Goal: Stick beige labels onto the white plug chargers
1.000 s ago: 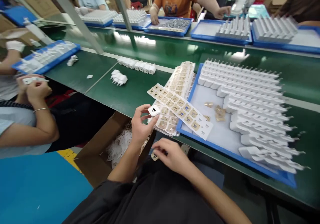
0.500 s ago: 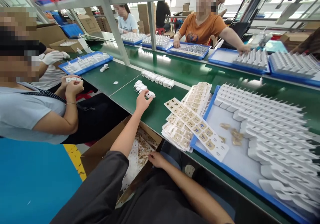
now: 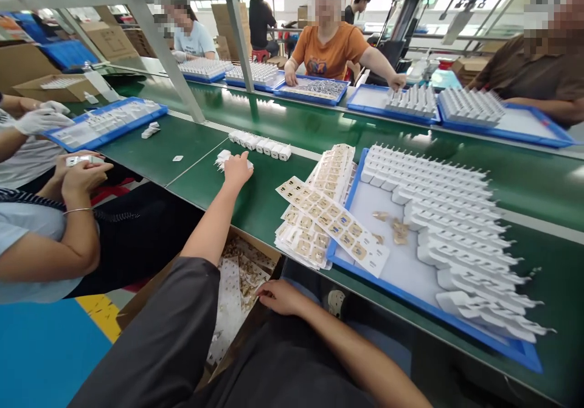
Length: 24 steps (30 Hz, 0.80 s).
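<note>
My left hand is closed from above on a white plug charger, which shows only in part past the fingers. Right beside it on the green bench, more white chargers lie bunched together, their pins pointing left. Behind the hand stands a row of white chargers. My right hand hangs low at the bench's front edge, above a cardboard box of peeled backing sheets and brown scraps. Its fingers are curled together, and nothing shows in them.
Sticker sheets are piled beside a blue-rimmed tray with many chargers in rows. One sheet overlaps the tray's rim. To the left, a co-worker's hands hold white chargers. A metal post rises behind the bench.
The view has swung right. My left hand has turned palm-down over the bunched chargers, hiding most of the charger it held up before. My right hand stays by the box.
</note>
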Motion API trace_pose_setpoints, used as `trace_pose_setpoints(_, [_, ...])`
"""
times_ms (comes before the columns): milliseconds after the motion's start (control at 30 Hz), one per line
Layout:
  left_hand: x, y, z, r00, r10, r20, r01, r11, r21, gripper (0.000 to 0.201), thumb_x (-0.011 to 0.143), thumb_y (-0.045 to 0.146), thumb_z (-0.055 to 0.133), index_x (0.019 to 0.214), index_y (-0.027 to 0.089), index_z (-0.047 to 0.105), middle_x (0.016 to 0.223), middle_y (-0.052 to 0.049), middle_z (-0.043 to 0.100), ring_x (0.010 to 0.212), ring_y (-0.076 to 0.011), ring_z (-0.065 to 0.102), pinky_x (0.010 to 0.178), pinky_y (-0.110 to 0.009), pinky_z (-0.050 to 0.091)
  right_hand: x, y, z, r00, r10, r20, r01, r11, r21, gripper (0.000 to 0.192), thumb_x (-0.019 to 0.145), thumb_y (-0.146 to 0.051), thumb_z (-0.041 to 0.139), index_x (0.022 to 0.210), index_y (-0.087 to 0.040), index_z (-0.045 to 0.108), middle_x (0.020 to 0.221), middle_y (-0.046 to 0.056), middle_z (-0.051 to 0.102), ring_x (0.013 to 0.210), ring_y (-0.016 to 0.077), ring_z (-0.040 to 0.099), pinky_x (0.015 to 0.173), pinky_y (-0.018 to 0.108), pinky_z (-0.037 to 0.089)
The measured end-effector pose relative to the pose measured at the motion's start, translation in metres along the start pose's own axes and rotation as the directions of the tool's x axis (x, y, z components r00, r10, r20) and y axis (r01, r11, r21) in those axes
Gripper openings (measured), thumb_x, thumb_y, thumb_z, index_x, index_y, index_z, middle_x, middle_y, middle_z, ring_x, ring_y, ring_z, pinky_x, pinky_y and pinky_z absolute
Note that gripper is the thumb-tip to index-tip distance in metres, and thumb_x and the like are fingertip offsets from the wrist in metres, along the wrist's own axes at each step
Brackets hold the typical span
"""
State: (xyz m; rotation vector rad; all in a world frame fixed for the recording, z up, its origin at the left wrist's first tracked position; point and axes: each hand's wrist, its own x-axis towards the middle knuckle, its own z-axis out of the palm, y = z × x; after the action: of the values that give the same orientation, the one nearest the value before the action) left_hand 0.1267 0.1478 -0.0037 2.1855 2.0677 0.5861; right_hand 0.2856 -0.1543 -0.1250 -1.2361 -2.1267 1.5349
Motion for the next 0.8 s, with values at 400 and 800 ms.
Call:
trace_pose_setpoints(400, [-0.016,0.011,0.001,0.995,0.001,-0.100,0.009,0.995,0.096,0.049,0.087,0.028,0.055,0.133,0.011,0.061,0.137,-0.023,0.052,0.130,-0.0411,0.044,0.107,-0.054,0.038,-0.145,-0.045,-0.142,0.604,-0.288,-0.743,0.102,0.953,-0.286,0.022,0.099,-0.028,0.054,0.117,-0.024,0.066,0.115,0.008,0.074,0.108,0.0230,0.069,0.096,0.041,0.054])
trace_pose_setpoints(800, [-0.132,0.173,0.007,0.534,0.830,0.160,-0.646,0.523,-0.556,0.039,0.095,0.039,0.057,0.129,0.021,0.064,0.137,-0.010,0.065,0.135,-0.0294,0.051,0.117,-0.049,0.039,-0.139,0.011,-0.172,0.460,-0.016,-0.888,-0.316,0.931,-0.180,0.019,0.084,-0.019,0.053,0.101,-0.018,0.062,0.099,0.012,0.071,0.095,0.0283,0.065,0.090,0.047,0.051])
